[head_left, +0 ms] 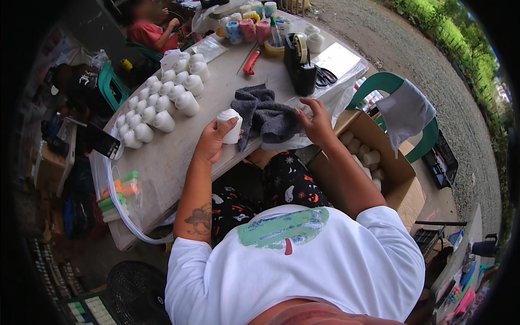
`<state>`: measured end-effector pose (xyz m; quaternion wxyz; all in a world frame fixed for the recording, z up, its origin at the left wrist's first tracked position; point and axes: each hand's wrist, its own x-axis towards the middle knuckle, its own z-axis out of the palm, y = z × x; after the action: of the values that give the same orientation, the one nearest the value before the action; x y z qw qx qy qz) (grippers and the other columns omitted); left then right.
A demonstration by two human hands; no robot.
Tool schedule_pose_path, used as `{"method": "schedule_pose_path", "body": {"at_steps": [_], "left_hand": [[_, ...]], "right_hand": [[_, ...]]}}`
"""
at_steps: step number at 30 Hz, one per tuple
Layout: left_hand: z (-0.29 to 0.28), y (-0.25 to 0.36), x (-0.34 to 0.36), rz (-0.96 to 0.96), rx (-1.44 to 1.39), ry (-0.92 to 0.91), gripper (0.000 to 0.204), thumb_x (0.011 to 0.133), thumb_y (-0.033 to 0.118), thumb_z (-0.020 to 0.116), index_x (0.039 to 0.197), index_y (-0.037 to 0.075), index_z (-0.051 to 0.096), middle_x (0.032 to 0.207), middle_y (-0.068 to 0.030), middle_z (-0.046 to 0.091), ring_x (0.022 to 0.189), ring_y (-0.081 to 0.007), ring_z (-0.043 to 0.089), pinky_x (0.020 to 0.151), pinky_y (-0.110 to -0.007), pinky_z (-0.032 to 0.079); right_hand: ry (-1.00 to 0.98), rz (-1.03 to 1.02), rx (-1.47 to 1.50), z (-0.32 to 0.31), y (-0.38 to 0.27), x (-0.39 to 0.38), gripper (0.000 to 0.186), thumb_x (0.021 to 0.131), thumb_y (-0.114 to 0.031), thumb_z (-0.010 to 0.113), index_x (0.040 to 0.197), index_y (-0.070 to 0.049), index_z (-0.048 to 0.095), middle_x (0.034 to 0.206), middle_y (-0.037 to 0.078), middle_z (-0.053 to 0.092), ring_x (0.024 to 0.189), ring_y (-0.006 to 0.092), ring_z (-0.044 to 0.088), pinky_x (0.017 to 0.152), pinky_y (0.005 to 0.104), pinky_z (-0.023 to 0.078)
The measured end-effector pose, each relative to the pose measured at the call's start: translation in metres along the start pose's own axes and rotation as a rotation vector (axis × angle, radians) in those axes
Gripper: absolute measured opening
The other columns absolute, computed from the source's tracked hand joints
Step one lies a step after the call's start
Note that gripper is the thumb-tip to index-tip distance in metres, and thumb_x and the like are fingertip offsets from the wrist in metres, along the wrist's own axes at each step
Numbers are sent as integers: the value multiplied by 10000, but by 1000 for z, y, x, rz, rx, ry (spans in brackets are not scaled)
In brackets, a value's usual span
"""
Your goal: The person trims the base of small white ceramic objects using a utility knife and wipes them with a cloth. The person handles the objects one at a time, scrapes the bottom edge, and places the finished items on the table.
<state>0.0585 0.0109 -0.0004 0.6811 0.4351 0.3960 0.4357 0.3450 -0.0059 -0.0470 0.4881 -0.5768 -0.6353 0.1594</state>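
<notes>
My left hand [215, 140] holds a white cylindrical piece [229, 125] with a rounded, ridged top, upright near the table's front edge. My right hand [314, 122] is at the right end of a crumpled dark grey cloth [260, 111], its fingers apart and curved, the thumb at or just beside the fabric. To the left on the table [162, 162], rows of similar white pieces [162, 100] stand close together. A red-handled tool [251, 63], a black tape dispenser [298, 70] and black scissors [325, 77] lie beyond the cloth.
Coloured jars [249, 30] stand at the back. A cardboard box [401, 184] of white pieces and a green chair [422, 146] with a cloth are at my right. A phone on a holder [103, 143] is at the left. A person in red [151, 38] sits across.
</notes>
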Motion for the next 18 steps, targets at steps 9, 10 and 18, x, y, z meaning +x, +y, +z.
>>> {"method": "schedule_pose_path", "body": {"at_steps": [9,10,18], "left_hand": [[-11,6,5,39,-65,27,460,842,295,723,1128,-15,538,923,-98,611,778,-204,636,675,-325,545],[-15,14,0,69,-103,67,465,840,304,723,1123,-15,538,924,-100,611,775,-209,638,671,-330,547],[-32,30,-4,-38,-130,126,505,829,351,732,1122,-6,529,916,-97,597,750,-208,632,624,-337,556]], "right_hand": [[-80,694,478,25,17,-29,496,805,-377,754,1025,33,585,990,103,609,874,164,584,739,291,483],[-235,741,454,25,13,-27,424,808,-329,759,993,16,598,924,82,617,843,150,576,717,275,472],[-363,610,1531,-32,-1,12,365,955,-301,451,1103,5,583,1076,130,641,1017,276,620,902,413,492]]}}
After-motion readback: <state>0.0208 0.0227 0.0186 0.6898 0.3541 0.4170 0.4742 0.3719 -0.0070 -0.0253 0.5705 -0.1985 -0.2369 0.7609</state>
